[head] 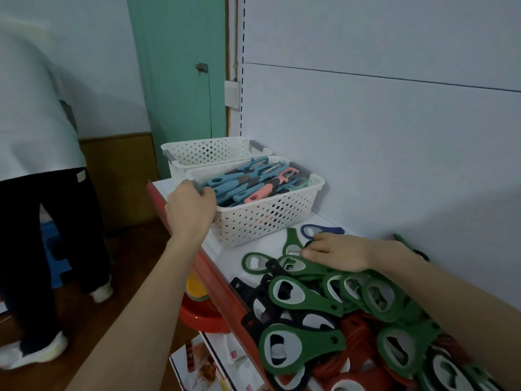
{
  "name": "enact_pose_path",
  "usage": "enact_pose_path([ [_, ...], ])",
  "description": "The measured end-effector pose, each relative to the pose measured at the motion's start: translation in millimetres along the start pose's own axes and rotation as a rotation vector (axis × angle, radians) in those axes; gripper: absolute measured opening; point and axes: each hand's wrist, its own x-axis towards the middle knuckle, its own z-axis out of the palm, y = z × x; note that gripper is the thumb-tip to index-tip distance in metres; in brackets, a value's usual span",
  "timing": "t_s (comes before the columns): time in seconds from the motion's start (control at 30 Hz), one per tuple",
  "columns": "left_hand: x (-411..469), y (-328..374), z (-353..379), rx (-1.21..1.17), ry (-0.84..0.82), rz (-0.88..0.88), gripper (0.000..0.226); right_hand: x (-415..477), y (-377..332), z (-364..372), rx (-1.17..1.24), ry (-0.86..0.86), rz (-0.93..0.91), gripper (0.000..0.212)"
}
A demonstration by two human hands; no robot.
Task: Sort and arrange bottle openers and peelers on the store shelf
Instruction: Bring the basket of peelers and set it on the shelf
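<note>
The peeler basket [267, 215] is gripped by the left hand [190, 211]; green bottle openers [304, 296] under the flat right hand [338, 253] are best gathered 1 colour at a time.

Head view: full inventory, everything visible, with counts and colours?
shelf: one, white, red front edge
peeler basket: one, white perforated, shelf's left end
peelers: many, mostly blue, one pink, in that basket
rear basket: one, white, behind the peeler basket
bottle openers: many, green, black, red, heaped loose at right
blue opener: one, dark blue, past the heap, near the peeler basket
bystander: one, white top, dark trousers, at left
door: one, green, behind
left hand: grips peeler basket's near corner
right hand: rests on green openers
</note>
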Motion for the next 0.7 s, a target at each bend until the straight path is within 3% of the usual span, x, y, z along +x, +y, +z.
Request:
enact_pose_path([
  [0.33, 6.5, -2.8, 9.0, -0.029, -0.042, -0.034, 0.031, -2.3, -2.1, -1.3, 0.021, 0.004, 0.0, 0.056],
  [0.57, -27.0, -7.0, -3.2, -0.087, -0.161, 0.139, 0.039, -11.6, -9.6, -5.7, 0.039, 0.063, 0.035, 0.052],
  [0.7, -54.5, -20.6, -11.8, 0.036, -0.165, 0.356, 0.052, -31.4, -17.6, -10.5, 0.11, 0.245, 0.003, 0.042],
])
